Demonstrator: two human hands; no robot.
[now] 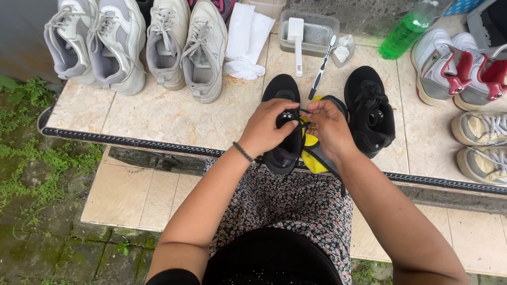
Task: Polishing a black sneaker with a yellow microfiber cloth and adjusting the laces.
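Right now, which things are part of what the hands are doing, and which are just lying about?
In hand:
left hand and right hand, pinching the lace
black shoe under them
other black shoe, its pair

Lying about:
grey sneakers
beige sneakers
white cloth
plastic tub with brush
toothbrush
green bottle
red-trimmed sneakers

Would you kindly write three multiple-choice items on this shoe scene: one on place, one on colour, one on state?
1. Where does the toothbrush lie?
A. between the two black shoes
B. inside the tub
C. on the ground

2. What colour is the bottle?
A. red
B. green
C. white

3. What are the left hand and right hand doing?
A. resting apart
B. holding the bottle
C. both working the lace of the near black shoe

Answers: 1 A, it lies between the shoes, the other black shoe to its right; 2 B, clearly green; 3 C, fingers meet at the lace.
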